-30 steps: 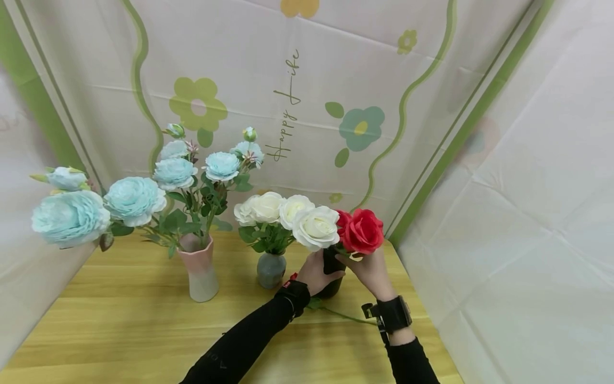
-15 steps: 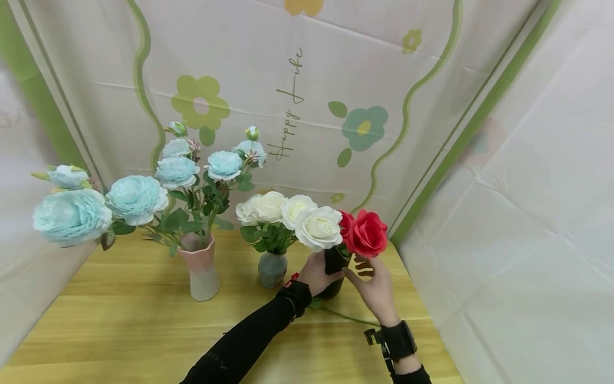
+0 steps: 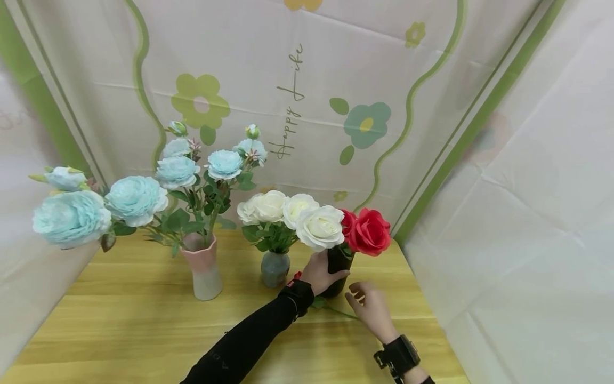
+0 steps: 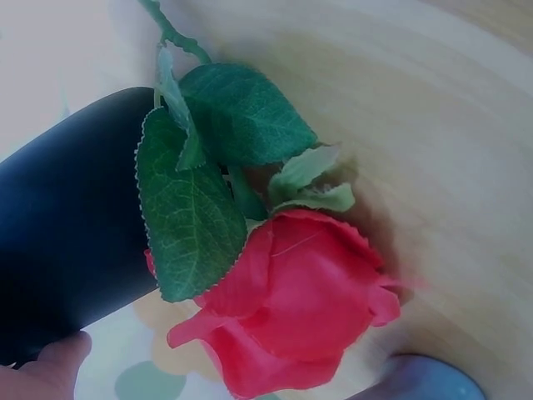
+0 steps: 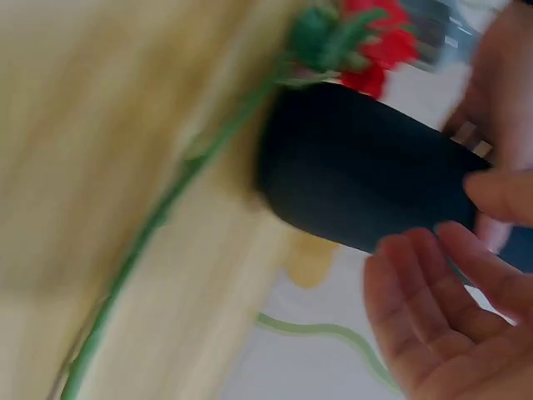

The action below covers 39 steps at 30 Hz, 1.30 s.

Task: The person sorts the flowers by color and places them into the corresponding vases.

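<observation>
My left hand [image 3: 322, 273] grips the black vase [image 3: 339, 266] round its side, thumb across the front. Red roses [image 3: 369, 232] stand in that vase and lean out to the right. Lower and to the right, my right hand [image 3: 373, 309] is off the vase, fingers loosely bent with nothing between them. A single red rose [image 4: 287, 292] lies on the table by the vase's base, filling the left wrist view. Its green stem [image 5: 166, 200] runs along the tabletop, passing toward the right hand in the head view.
Left of the black vase stands a small grey vase [image 3: 275, 270] of white roses [image 3: 320, 228]. Further left, a pink and white vase [image 3: 205, 272] holds pale blue flowers [image 3: 136, 200] that spread wide. A printed cloth [image 3: 259, 64] rises behind the wooden table [image 3: 120, 330].
My right hand has left the red roses at the vase's mouth and come down and toward me. The left hand stays on the black vase.
</observation>
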Each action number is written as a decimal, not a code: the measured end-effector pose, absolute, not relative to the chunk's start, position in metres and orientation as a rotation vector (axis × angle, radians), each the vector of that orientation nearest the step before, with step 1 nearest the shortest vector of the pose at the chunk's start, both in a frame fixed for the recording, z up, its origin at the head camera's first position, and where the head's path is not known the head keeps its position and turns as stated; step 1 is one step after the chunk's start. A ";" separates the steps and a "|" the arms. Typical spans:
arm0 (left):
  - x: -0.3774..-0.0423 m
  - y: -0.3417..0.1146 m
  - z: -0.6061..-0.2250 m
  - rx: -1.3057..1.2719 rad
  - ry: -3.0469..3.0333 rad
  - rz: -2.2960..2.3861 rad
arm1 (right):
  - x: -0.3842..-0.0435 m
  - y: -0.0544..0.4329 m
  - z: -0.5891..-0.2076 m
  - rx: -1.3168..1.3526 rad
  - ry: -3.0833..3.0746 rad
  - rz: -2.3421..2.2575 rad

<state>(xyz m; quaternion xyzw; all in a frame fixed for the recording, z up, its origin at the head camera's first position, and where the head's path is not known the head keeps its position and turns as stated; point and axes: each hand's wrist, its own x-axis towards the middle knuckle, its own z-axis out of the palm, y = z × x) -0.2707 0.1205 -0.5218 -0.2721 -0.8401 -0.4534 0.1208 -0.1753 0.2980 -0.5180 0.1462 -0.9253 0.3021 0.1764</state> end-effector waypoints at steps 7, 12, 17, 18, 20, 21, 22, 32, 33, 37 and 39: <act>-0.272 0.121 -0.523 -0.807 -2.442 -1.270 | -0.173 0.305 -0.534 0.589 -2.934 0.469; -0.272 0.119 -0.524 -0.803 -2.433 -1.281 | -0.174 0.306 -0.542 0.719 -2.947 0.235; -0.270 0.117 -0.524 -0.790 -2.435 -1.334 | -0.175 0.306 -0.551 0.823 -2.883 0.001; -0.270 0.117 -0.524 -0.792 -2.440 -1.332 | -0.175 0.306 -0.552 0.834 -2.871 -0.018; -0.269 0.117 -0.523 -0.793 -2.441 -1.335 | -0.175 0.305 -0.553 0.842 -2.860 -0.027; -0.269 0.118 -0.522 -0.797 -2.440 -1.333 | -0.175 0.305 -0.554 0.839 -2.865 -0.023; -0.269 0.118 -0.522 -0.800 -2.439 -1.330 | -0.175 0.305 -0.554 0.835 -2.872 -0.023; -0.271 0.122 -0.524 -0.810 -2.412 -1.281 | -0.172 0.302 -0.556 0.851 -2.868 -0.145; -0.272 0.122 -0.525 -0.809 -2.409 -1.285 | -0.172 0.301 -0.557 0.857 -2.865 -0.151; -0.272 0.122 -0.528 -0.809 -2.398 -1.303 | -0.170 0.298 -0.557 0.876 -2.862 -0.148; -0.272 0.121 -0.529 -0.807 -2.402 -1.303 | -0.170 0.297 -0.558 0.877 -2.871 -0.146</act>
